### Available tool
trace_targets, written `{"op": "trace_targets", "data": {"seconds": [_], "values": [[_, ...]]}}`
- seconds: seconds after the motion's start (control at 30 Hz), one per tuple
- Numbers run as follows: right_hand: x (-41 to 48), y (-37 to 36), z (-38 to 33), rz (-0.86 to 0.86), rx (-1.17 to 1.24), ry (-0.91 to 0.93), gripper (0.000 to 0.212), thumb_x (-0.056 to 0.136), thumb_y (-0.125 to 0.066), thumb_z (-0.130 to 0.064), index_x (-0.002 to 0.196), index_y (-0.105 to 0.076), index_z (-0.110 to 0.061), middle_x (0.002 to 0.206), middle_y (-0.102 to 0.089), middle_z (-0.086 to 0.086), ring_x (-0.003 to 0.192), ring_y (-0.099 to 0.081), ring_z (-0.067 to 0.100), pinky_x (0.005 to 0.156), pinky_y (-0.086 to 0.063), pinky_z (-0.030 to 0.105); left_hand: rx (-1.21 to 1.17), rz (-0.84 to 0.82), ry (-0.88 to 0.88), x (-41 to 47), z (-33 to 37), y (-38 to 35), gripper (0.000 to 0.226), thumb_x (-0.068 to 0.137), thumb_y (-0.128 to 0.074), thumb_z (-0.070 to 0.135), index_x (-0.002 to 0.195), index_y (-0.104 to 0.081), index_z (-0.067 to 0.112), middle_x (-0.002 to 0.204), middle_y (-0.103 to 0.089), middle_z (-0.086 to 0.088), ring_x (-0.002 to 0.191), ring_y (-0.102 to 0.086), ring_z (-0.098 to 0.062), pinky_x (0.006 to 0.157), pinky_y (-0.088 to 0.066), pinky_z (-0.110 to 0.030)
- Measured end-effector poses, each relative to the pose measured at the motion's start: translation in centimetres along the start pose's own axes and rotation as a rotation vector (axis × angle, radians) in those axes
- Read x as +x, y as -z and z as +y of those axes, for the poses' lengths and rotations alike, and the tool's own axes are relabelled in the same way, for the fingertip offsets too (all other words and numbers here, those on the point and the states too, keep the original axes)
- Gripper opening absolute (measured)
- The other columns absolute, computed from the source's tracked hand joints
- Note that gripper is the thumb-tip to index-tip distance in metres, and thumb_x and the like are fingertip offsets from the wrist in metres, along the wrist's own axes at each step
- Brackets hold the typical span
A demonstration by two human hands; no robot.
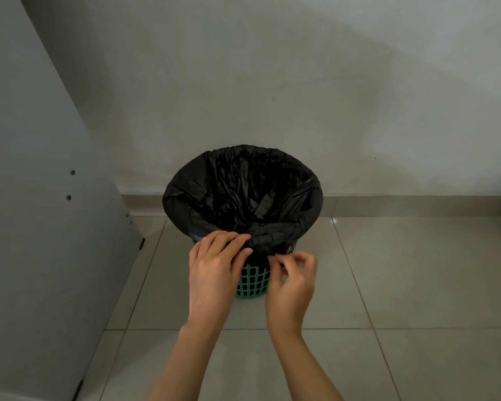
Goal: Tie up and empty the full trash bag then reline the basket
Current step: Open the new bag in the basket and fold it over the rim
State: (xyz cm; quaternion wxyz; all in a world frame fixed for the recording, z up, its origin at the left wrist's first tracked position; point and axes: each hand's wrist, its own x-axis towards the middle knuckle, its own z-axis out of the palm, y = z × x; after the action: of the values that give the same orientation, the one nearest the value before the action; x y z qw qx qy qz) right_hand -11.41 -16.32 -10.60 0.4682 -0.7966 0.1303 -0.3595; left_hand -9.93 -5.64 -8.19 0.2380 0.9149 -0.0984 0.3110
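The black bag point(243, 183) sits inside the green mesh basket point(253, 280). Its mouth is spread wide and folded outward over the rim all the way round, so only the lower part of the basket's grid shows beneath the plastic on the side nearest me. The plastic is crinkled and glossy, and I cannot make out what lies in the bottom.

My left grip point(214, 264) is at the near rim. Its fingers point(229, 237) curl over the folded plastic and the thumb comes in below, so a bunch of the bag is caught between them. My right grip point(294, 280) is just beside it, a little lower, with its fingers curled and their tips against the hanging edge of the bag. It is blurred, and I cannot tell whether it has hold of the plastic or only touches it.

The basket stands on the pale tiled floor point(402, 270), close to the wall point(301, 96) and its low skirting point(417, 205). A tall grey panel point(35, 198) with a few screw heads rises at my left.
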Motion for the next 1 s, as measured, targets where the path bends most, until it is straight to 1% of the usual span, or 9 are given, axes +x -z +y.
{"op": "trace_targets", "data": {"seconds": [0.1,0.23,0.4,0.5,0.57,0.63,0.73,0.83,1.0], "values": [[0.1,0.4,0.0,0.015,0.034,0.0,0.004,0.082,-0.067,-0.001,0.086,-0.069,-0.002,0.099,-0.058,0.004,0.088,-0.057,0.008,0.08,-0.042,0.001,-0.006,0.001,0.008,-0.1,0.1,0.0,0.035,0.088,-0.047,0.039,0.108,-0.07,0.021,0.104,-0.066,0.006,0.109,-0.052,-0.013,0.096,-0.03,-0.028],[0.0,0.4,-0.7,-0.046,0.197,-0.235,0.009,0.088,-0.062,-0.007,0.093,-0.069,-0.009,0.089,-0.067,0.001,0.083,-0.064,0.012,0.073,-0.051,0.015,-0.053,-0.012,0.035,-0.1,0.1,0.0,0.036,0.088,-0.047,0.038,0.109,-0.07,0.02,0.107,-0.066,0.004,0.112,-0.054,-0.016,0.098,-0.03,-0.027],[0.3,0.6,-1.4,-0.035,0.298,-0.36,0.011,0.091,-0.06,-0.013,0.084,-0.065,-0.02,0.076,-0.066,-0.01,0.068,-0.06,-0.001,0.062,-0.045,0.006,-0.104,-0.032,0.056,-0.3,-0.1,0.0,0.037,0.088,-0.048,0.038,0.11,-0.07,0.018,0.11,-0.066,0.003,0.116,-0.055,-0.019,0.099,-0.036,-0.034],[0.8,0.5,-1.4,-0.075,0.314,-0.388,0.012,0.093,-0.056,-0.013,0.084,-0.063,-0.017,0.075,-0.065,-0.007,0.067,-0.059,0.003,0.06,-0.045,0.008,-0.155,0.02,0.08,-0.4,0.4,0.2,0.027,0.087,-0.063,0.027,0.111,-0.068,0.016,0.116,-0.061,0.0,0.117,-0.051,-0.017,0.099,-0.04,-0.037],[1.0,0.3,-1.4,-0.117,0.312,-0.386,0.012,0.094,-0.053,-0.013,0.085,-0.062,-0.012,0.077,-0.065,-0.002,0.069,-0.061,0.009,0.059,-0.046,0.012,-0.22,0.089,0.218,-0.8,1.9,0.8,0.022,0.084,-0.068,0.024,0.105,-0.065,0.016,0.11,-0.057,0.003,0.107,-0.048,-0.011,0.092,-0.041,-0.031],[1.1,0.0,-1.2,-0.147,0.347,-0.428,0.013,0.095,-0.052,-0.013,0.087,-0.062,-0.009,0.079,-0.067,0.003,0.071,-0.063,0.015,0.062,-0.048,0.017,-0.437,0.144,0.562,-1.4,4.2,1.4,0.019,0.084,-0.066,0.033,0.094,-0.056,0.02,0.095,-0.055,0.005,0.091,-0.049,-0.012,0.079,-0.041,-0.024],[1.0,0.0,-0.9,-0.184,0.408,-0.499,0.014,0.094,-0.054,-0.013,0.086,-0.063,-0.008,0.08,-0.068,0.006,0.074,-0.065,0.02,0.067,-0.052,0.027,-0.919,0.029,1.08,-2.4,5.9,0.8,0.024,0.087,-0.06,0.039,0.092,-0.057,0.015,0.088,-0.063,-0.004,0.081,-0.061,-0.016,0.07,-0.048,-0.023],[0.8,0.3,-1.0,-0.207,0.459,-0.546,0.012,0.093,-0.056,-0.011,0.084,-0.063,-0.008,0.078,-0.068,0.005,0.073,-0.065,0.02,0.067,-0.053,0.026,-1.23,-0.15,1.21,-2.8,5.6,0.1,0.031,0.092,-0.054,0.035,0.104,-0.062,0.008,0.098,-0.07,-0.011,0.092,-0.067,-0.02,0.085,-0.054,-0.035],[0.4,0.7,-1.0,-0.237,0.366,-0.441,0.004,0.089,-0.061,-0.008,0.087,-0.063,-0.011,0.081,-0.068,0.002,0.078,-0.066,0.013,0.069,-0.051,0.018,-1.469,-0.232,1.247,-2.3,4.8,-0.1,0.034,0.095,-0.051,0.027,0.108,-0.062,-0.002,0.101,-0.067,-0.02,0.093,-0.065,-0.025,0.092,-0.05,-0.04]]}}
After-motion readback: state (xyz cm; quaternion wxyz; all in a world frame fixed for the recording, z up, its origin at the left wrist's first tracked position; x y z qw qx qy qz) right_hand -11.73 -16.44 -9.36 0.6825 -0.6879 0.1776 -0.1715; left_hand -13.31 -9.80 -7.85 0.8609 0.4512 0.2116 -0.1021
